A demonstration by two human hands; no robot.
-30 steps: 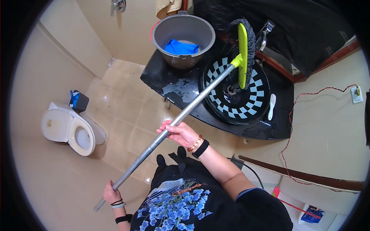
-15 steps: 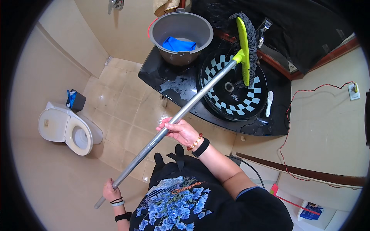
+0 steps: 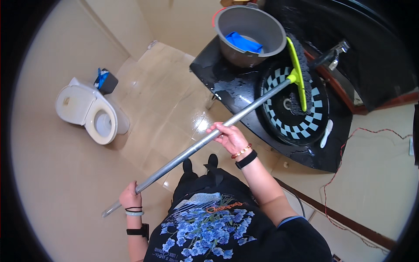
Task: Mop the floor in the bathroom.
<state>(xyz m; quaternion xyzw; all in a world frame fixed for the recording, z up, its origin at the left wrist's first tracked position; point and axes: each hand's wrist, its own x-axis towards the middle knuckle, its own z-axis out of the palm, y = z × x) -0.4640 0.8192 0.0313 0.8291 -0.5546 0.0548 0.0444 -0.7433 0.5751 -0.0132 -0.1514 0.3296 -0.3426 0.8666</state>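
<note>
A mop (image 3: 192, 149) with a long metal handle, a lime-green plate and dark grey strands slants across the view. Wrapped round the handle near its lower end is my left hand (image 3: 130, 196). Farther up the same handle, my right hand (image 3: 229, 138) grips it from beneath, thumb on top. The mop's head lies over the round black basin (image 3: 273, 118) with its checkered rim, close to the chrome faucet (image 3: 332, 54). I cannot tell whether the strands touch the basin's inside.
A grey bucket (image 3: 228, 49) with a blue cloth (image 3: 244, 42) in it stands on the black counter (image 3: 227, 83). A white brush-like tool (image 3: 326, 133) lies right of the basin. At left are a toilet (image 3: 104, 124) and a small bin (image 3: 108, 83). A red-black cord (image 3: 341, 150) hangs along the right wall.
The view has shifted, so the counter, bucket and basin appear farther right. Both hands keep their hold on the mop, its handle now lying flatter across the picture.
</note>
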